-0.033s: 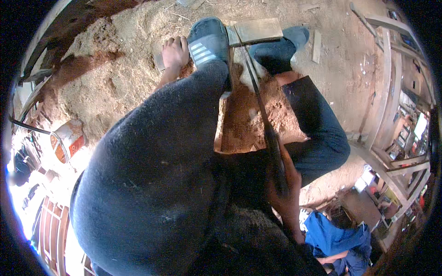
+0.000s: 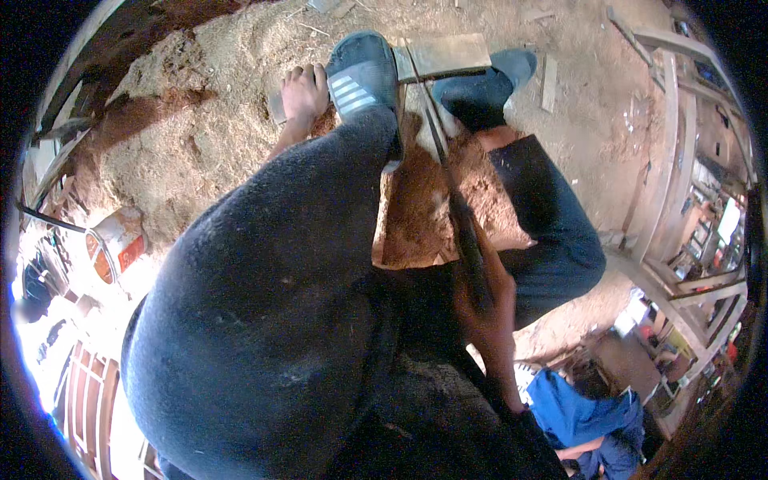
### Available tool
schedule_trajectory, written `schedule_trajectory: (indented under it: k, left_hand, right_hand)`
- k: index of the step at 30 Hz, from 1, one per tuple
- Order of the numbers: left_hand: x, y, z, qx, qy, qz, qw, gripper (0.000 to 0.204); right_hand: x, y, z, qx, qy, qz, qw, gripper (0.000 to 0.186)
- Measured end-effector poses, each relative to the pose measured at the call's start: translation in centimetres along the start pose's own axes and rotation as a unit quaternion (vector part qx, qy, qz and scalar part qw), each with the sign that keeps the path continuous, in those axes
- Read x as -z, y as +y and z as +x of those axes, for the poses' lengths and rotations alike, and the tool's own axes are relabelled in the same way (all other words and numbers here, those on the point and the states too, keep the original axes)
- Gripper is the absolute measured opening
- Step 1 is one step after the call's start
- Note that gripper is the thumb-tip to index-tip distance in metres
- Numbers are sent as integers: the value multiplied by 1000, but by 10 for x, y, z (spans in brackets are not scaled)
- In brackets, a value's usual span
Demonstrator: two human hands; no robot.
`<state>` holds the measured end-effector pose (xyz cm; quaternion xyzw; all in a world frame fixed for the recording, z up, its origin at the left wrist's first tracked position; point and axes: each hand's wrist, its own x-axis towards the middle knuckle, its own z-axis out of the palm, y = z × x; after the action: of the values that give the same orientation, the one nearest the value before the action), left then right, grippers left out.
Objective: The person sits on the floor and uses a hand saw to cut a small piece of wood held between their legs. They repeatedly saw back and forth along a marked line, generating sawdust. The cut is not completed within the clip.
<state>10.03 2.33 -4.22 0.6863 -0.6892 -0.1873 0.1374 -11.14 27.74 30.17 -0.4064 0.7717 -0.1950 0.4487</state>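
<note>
A wooden board (image 2: 452, 58) lies under my left foot in its dark striped slipper (image 2: 362, 76). My left hand (image 2: 305, 92) is closed over the wood's end left of the slipper, its fingers bent. In my right hand (image 2: 488, 300), between my legs, is the dark handle of a handsaw (image 2: 445, 160), seen nearly edge-on. Its thin blade runs forward and crosses the board just right of the slipper. Whether the teeth are inside a cut is too small to tell. My other slipper (image 2: 520, 68) is at the board's right end.
Sawdust and dirt (image 2: 216, 152) cover the ground. A loose wood strip (image 2: 550, 82) lies right of the board. At the left stands a can (image 2: 118, 244); at the right, a wooden frame (image 2: 668, 152). Another person in blue (image 2: 580, 412) sits at the lower right.
My right hand has moved slightly forward and to the left, with the handsaw in it. My left hand and the board have stayed in place.
</note>
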Motion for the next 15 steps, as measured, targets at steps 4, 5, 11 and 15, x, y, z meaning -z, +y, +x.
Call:
schedule_trajectory:
  k: [4, 5, 11, 15]
  left_hand:
    - [1, -1, 8, -35, 12, 42, 998, 46]
    - [1, -1, 7, -43, 6, 49, 998, 46]
    - [-1, -4, 8, -32, 6, 11, 999, 45]
    - [-7, -10, 10, -122, 75, 57, 988, 43]
  right_hand:
    - [-6, 4, -1, -50, -26, 28, 998, 56]
    - [-4, 4, -11, -34, -6, 14, 999, 57]
    - [-22, 15, 15, 58, -6, 29, 998, 59]
    - [-13, 10, 0, -42, 7, -19, 999, 52]
